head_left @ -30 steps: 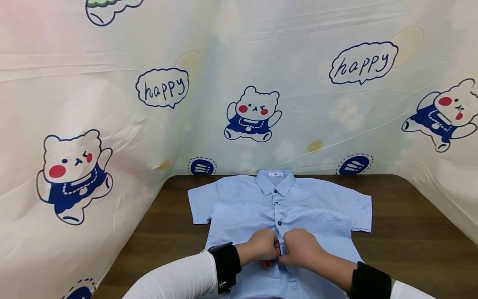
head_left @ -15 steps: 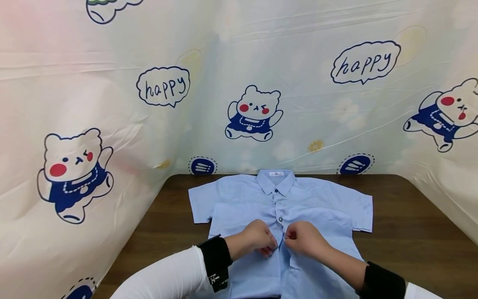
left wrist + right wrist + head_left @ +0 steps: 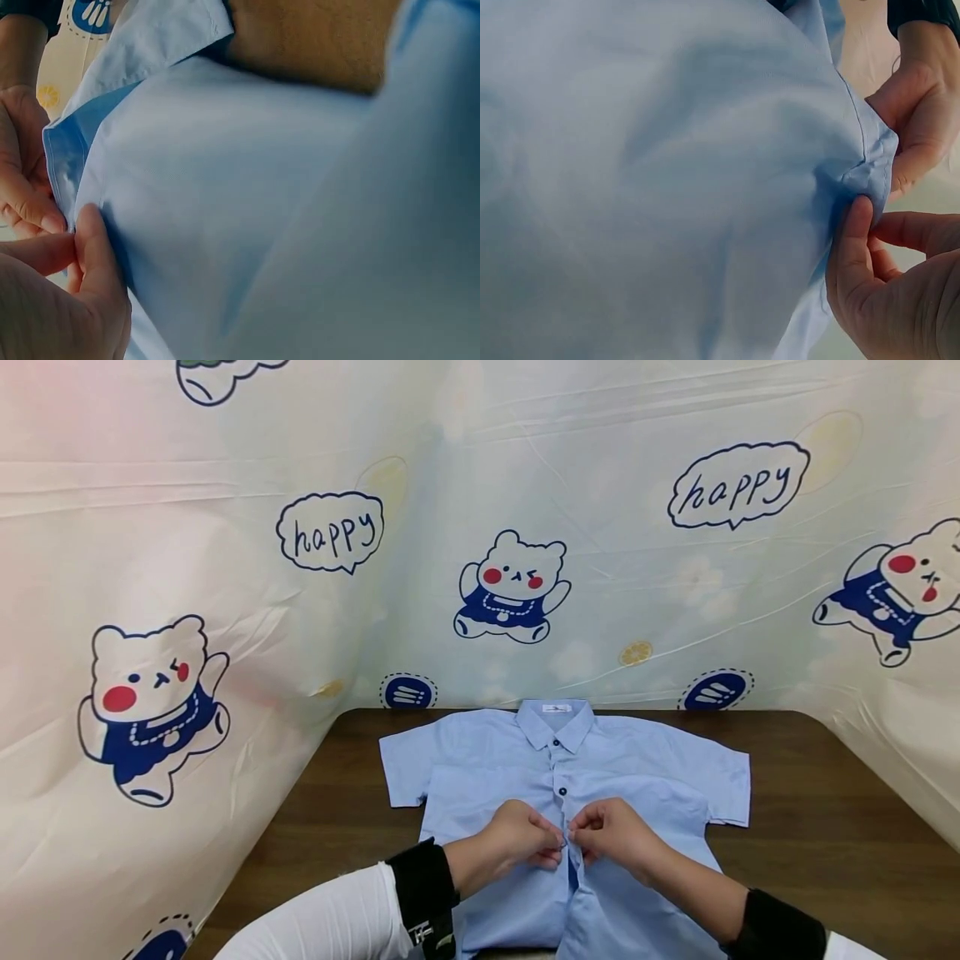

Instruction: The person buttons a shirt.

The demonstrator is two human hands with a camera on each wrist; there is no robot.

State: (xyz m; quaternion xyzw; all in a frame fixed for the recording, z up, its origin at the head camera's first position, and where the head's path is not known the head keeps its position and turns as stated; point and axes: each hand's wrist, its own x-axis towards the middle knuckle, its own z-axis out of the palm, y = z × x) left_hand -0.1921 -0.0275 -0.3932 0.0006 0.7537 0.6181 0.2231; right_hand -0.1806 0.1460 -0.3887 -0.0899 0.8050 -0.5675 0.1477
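A light blue short-sleeved shirt (image 3: 480, 793) lies front up, its collar (image 3: 557, 727) toward the back. Dark buttons run down its front, one at the collar and another button (image 3: 562, 792) just above the hands. My left hand (image 3: 525, 837) pinches the front edge on its side between thumb and fingers. Facing it, my right hand (image 3: 617, 837) pinches the opposite edge, the fingertips of both nearly meeting. In the right wrist view, the placket (image 3: 870, 169) is lifted and creased at the right fingertips. Whatever sits between the fingertips is mostly hidden. Below the hands the two front edges part slightly.
The shirt lies on a dark brown wooden table (image 3: 810, 793). A pale curtain (image 3: 600, 485) with cartoon bears and "happy" bubbles stands behind and along both sides. Black bands (image 3: 423, 889) circle both wrists over white sleeves.
Both hands have moved up the shirt front a little, and their fingers have shifted from a tight, close grip to a fingertip pinch. The front edges below them now part.
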